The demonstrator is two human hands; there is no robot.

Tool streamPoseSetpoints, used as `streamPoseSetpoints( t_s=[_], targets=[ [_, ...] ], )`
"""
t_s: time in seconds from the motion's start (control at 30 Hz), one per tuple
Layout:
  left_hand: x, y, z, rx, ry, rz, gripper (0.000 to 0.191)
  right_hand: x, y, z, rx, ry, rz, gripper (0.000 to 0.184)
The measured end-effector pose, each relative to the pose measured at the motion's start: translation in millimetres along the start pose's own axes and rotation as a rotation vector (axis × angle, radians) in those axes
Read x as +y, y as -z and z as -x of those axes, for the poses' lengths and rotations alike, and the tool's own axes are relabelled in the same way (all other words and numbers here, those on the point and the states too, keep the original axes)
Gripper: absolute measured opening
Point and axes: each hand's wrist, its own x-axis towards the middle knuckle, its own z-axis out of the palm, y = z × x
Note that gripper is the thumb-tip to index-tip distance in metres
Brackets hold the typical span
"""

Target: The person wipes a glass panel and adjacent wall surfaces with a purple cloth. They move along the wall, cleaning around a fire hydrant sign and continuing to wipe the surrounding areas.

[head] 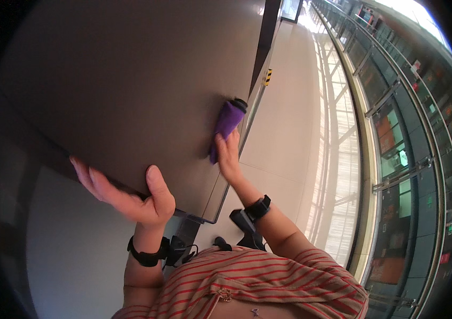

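Note:
A large dark brown door panel fills the left and middle of the view. My right hand holds a purple cloth against the panel, close to its right-hand edge. From the cloth's upper end a black rounded part sticks out; whether it is a fixed handle or a loose object, I cannot tell. My left hand is at the lower edge of the panel, with the thumb over the face and the fingers along the edge. The cloth hides part of what my right hand grips.
A yellow-and-black striped marker sits on a clear pane's edge beside the panel. Pale tiled floor runs along the right to a glass balustrade with a metal rail. A grey surface lies at lower left. Both wrists wear black straps with devices.

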Motion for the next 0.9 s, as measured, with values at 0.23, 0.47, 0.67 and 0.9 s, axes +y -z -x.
streamPoseSetpoints(
  t_s=[0.23, 0.47, 0.67, 0.9],
  targets=[
    [-4.5, -9.8, 5.3, 0.127, -0.02, 0.056, 0.075, -40.3, 11.3, 6.6, -0.164, 0.326, 0.177, 0.043],
    [-1.9, -7.3, 8.4, 0.103, 0.0, 0.016, 0.075, 6.3, 17.9, -64.2, -0.027, -0.025, -0.119, 0.039],
    [-0.6, -6.9, 11.8, 0.113, 0.027, 0.007, 0.075, 0.6, 16.4, -42.5, -0.047, 0.093, -0.063, 0.041],
    [0.5, -7.1, 9.1, 0.126, 0.004, -0.013, 0.071, -36.0, 15.2, -88.4, 0.004, 0.165, 0.037, 0.039]
  ],
)
